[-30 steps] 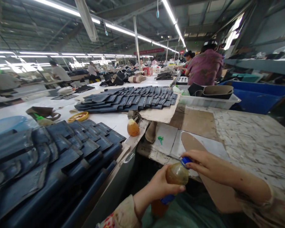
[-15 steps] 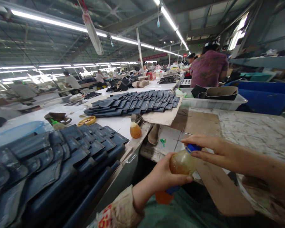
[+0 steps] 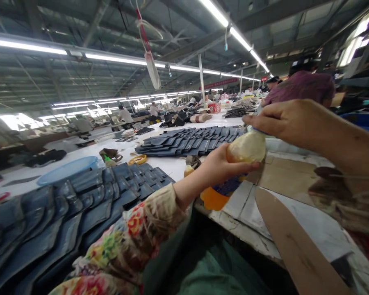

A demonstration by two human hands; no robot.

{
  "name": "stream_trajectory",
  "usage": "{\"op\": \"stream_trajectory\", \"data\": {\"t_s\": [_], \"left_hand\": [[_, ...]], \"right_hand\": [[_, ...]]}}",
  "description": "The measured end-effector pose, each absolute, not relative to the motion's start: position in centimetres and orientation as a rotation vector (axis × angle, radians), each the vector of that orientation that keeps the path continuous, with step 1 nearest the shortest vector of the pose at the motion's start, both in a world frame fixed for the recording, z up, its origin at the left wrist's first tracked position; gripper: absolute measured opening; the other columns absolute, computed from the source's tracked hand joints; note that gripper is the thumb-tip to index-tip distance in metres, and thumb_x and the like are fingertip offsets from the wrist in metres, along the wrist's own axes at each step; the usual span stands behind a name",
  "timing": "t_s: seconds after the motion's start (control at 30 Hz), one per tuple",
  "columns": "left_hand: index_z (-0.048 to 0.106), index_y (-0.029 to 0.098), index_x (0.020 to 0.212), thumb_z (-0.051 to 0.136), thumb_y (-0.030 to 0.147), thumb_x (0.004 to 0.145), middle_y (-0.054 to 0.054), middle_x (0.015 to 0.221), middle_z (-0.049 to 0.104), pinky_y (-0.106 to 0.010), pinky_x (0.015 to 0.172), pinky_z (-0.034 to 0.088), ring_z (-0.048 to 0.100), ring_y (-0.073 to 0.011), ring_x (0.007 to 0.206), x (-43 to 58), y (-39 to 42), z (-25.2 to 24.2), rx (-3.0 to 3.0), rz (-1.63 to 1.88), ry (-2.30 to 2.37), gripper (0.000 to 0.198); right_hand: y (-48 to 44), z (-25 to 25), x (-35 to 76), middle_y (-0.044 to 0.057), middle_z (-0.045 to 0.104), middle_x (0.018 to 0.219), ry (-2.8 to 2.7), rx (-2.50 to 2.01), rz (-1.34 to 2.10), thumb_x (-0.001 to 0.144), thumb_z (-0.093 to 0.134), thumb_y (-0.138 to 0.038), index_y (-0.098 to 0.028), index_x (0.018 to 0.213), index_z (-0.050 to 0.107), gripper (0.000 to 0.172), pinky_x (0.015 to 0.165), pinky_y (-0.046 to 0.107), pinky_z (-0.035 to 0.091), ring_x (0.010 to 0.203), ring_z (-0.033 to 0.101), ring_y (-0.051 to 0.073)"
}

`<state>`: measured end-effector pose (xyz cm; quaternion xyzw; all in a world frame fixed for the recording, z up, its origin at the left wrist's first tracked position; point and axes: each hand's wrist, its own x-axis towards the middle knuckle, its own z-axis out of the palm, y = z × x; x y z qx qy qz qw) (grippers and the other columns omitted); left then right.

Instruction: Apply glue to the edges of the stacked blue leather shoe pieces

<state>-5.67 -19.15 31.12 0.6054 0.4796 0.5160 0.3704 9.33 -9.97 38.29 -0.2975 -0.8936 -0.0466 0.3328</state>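
A plastic bottle [image 3: 249,146] with a cloudy yellowish neck end, a blue label and an orange lower part is tilted in front of me. My left hand [image 3: 213,170] is wrapped round its upper body. The fingers of my right hand [image 3: 287,119] are closed at the bottle's top, over the cap, which they mostly hide. Below my right forearm lies a long brown board strip [image 3: 298,241] with a rounded end. A small rounded bottle with amber contents [image 3: 188,169] is partly hidden behind my left wrist.
Overlapping dark blue pieces [image 3: 89,209] cover the table at left, with another row [image 3: 187,139] farther back. A yellow tape roll [image 3: 137,159] and a light blue tray [image 3: 69,170] lie nearby. A person in a purple top [image 3: 301,88] is at the right.
Both hands and the bottle have risen, and the bottle's orange lower part shows more. My view has shifted, so the table pieces appear farther right. The right hand stays at the cap.
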Motion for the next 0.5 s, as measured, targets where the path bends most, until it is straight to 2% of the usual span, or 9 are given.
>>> {"op": "stream_trajectory", "data": {"t_s": [0.07, 0.13, 0.23, 0.33, 0.4, 0.5], "left_hand": [[0.057, 0.008, 0.096, 0.074, 0.03, 0.068, -0.005, 0.086, 0.062, -0.022, 0.068, 0.047, 0.056, -0.0089, 0.072, -6.1, -18.7, 33.0, 1.616, 1.315, 1.22, 0.04], [0.058, 0.008, 0.092, 0.069, 0.025, 0.072, -0.002, 0.081, 0.061, -0.019, 0.066, 0.046, 0.056, -0.0067, 0.07, -6.7, -18.6, 35.0, 1.683, 1.293, 1.18, 0.029], [0.059, 0.008, 0.096, 0.068, 0.022, 0.073, -0.002, 0.085, 0.063, -0.019, 0.072, 0.047, 0.059, -0.0082, 0.076, -8.2, -18.7, 38.1, 1.792, 1.252, 1.175, 0.029], [0.058, 0.006, 0.102, 0.069, 0.026, 0.073, -0.003, 0.09, 0.063, -0.023, 0.076, 0.048, 0.062, -0.0121, 0.083, -10.1, -18.8, 40.4, 1.903, 1.2, 1.278, 0.037], [0.056, 0.004, 0.107, 0.065, 0.028, 0.076, -0.003, 0.091, 0.063, -0.027, 0.078, 0.047, 0.062, -0.0134, 0.086, -11.3, -18.8, 41.3, 1.949, 1.183, 1.345, 0.04], [0.054, 0.004, 0.11, 0.059, 0.026, 0.079, -0.001, 0.092, 0.062, -0.029, 0.08, 0.047, 0.062, -0.0134, 0.089, -12.4, -18.6, 41.6, 1.956, 1.208, 1.379, 0.038]], "right_hand": [[-9.8, 40.0, 8.5, 0.008, 0.065, 0.072, -2.316, -0.874, -0.224, 0.073, 0.013, -0.078, -0.004, 0.08, 0.072, 0.096, 0.063, 0.033, 0.034, 0.082, 0.063, 0.02], [-9.7, 41.6, 7.9, 0.01, 0.066, 0.076, -2.308, -0.864, -0.261, 0.07, 0.006, -0.077, -0.001, 0.085, 0.072, 0.102, 0.065, 0.037, 0.033, 0.091, 0.062, 0.025], [-9.3, 44.1, 7.8, 0.008, 0.068, 0.081, -2.317, -0.68, -0.22, 0.07, 0.018, -0.076, -0.007, 0.104, 0.069, 0.092, 0.066, 0.038, 0.034, 0.089, 0.062, 0.025], [-8.6, 46.3, 7.8, 0.0, 0.068, 0.078, -2.328, -0.542, -0.237, 0.068, 0.032, -0.072, -0.017, 0.116, 0.063, 0.08, 0.064, 0.039, 0.033, 0.079, 0.062, 0.019], [-8.5, 47.3, 7.3, -0.001, 0.063, 0.066, -2.305, -0.558, -0.298, 0.066, 0.033, -0.072, -0.014, 0.112, 0.065, 0.081, 0.061, 0.042, 0.032, 0.077, 0.061, 0.021], [-9.4, 48.1, 5.2, 0.003, 0.057, 0.058, -2.3, -0.713, -0.349, 0.063, 0.025, -0.072, 0.0, 0.094, 0.068, 0.09, 0.057, 0.044, 0.031, 0.082, 0.06, 0.029]]}}
